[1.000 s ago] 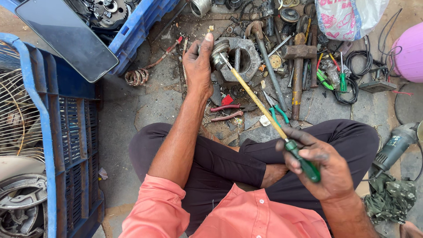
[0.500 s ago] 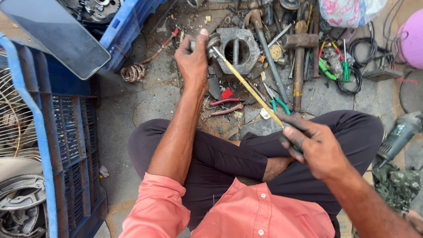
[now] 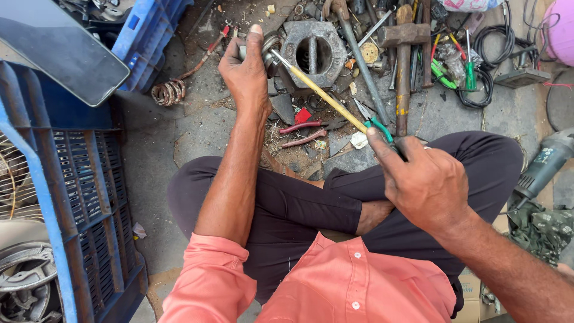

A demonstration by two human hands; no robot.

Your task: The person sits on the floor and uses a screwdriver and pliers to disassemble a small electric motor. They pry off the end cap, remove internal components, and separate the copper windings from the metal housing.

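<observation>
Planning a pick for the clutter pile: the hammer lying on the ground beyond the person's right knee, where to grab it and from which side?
Grip the hammer on its long shaft, near the lower end at about. It lies flat, running toward the person, with the head far off among packed tools. That near end is the barest stretch, so probably come from above, hands closing across the shaft.

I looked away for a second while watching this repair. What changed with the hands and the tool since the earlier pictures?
The right hand slid its grip along the screwdriver, covering most of the green handle. The left hand kept holding the small metal part beside the grey housing, with the tip still against it. The hammer and pliers stayed put.
</observation>
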